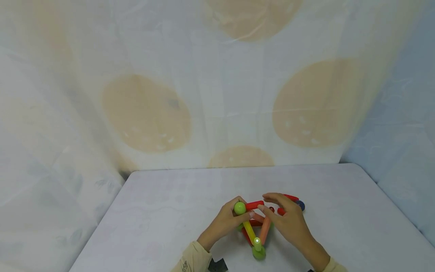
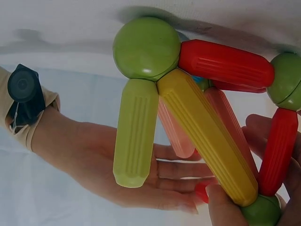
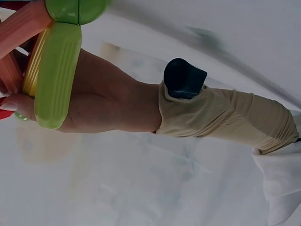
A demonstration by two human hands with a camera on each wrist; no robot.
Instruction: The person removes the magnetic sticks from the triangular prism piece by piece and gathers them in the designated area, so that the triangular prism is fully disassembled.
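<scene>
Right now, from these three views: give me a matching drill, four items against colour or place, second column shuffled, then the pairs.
Column 1:
1. ball at the top of the frame
2. long rod running down from that ball
3. rod between the two upper balls
4. wrist device on the left sleeve

Column 2:
a. red
b. dark, next to the beige cuff
c. green
d. yellow

Pairs: 1-c, 2-d, 3-a, 4-b

The left hand and right hand both touch the rod-and-ball frame on the white table.
</scene>
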